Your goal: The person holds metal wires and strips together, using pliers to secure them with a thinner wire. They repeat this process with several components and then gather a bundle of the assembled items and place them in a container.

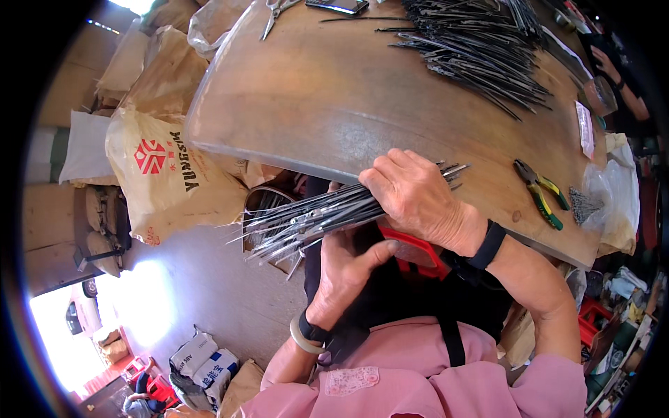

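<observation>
My right hand (418,198) is closed over the right part of a bundle of long, thin black strips (306,219), some with pale, shiny ends. The bundle lies roughly level at the table's near edge, its left ends fanned out beyond the edge. From below, my left hand (347,268) is wrapped round the middle of the same bundle; its thumb points right and its other fingers are mostly hidden behind the strips. A large pile of similar black strips (481,56) lies at the far side of the wooden table (300,104).
Pliers with green and yellow handles (540,194) lie at right, beside a small heap of dark bits (585,205). Scissors (275,14) and a phone (338,5) are at the far edge. A box of strips (251,212) and a printed sack (167,174) stand left. Another person's hand (606,64) shows far right.
</observation>
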Action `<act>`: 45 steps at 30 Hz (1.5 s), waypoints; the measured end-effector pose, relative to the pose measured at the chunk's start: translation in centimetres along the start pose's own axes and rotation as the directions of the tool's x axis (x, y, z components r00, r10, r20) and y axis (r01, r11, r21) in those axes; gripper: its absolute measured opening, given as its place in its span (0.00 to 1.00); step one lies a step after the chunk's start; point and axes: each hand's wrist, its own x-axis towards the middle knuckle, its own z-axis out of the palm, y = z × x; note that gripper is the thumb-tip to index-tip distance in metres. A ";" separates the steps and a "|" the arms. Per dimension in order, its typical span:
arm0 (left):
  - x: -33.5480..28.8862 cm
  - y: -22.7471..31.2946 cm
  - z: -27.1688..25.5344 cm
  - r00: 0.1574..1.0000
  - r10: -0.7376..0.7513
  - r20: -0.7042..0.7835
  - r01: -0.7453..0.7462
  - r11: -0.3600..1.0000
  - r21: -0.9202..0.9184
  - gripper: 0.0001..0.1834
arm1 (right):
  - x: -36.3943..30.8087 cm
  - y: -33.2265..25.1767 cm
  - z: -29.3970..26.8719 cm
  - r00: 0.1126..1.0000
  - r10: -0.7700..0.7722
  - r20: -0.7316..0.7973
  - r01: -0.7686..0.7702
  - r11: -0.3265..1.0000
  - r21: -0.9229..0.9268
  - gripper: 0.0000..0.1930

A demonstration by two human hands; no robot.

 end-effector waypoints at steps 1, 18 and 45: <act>-0.3 0.4 0.7 0.998 0.063 0.003 -0.063 0.997 0.046 0.56 | -0.2 -0.1 -0.3 1.000 0.018 -0.019 -0.017 0.999 0.028 0.12; 10.1 7.2 9.8 0.877 0.404 0.260 -0.466 0.847 0.256 0.58 | 0.0 3.5 -5.2 0.825 0.429 -0.367 -0.260 0.865 0.428 0.22; 11.2 6.6 12.1 0.945 0.320 0.072 -0.328 0.918 0.224 0.21 | -0.5 2.8 -3.0 0.815 0.578 -0.052 -0.402 0.627 0.668 0.34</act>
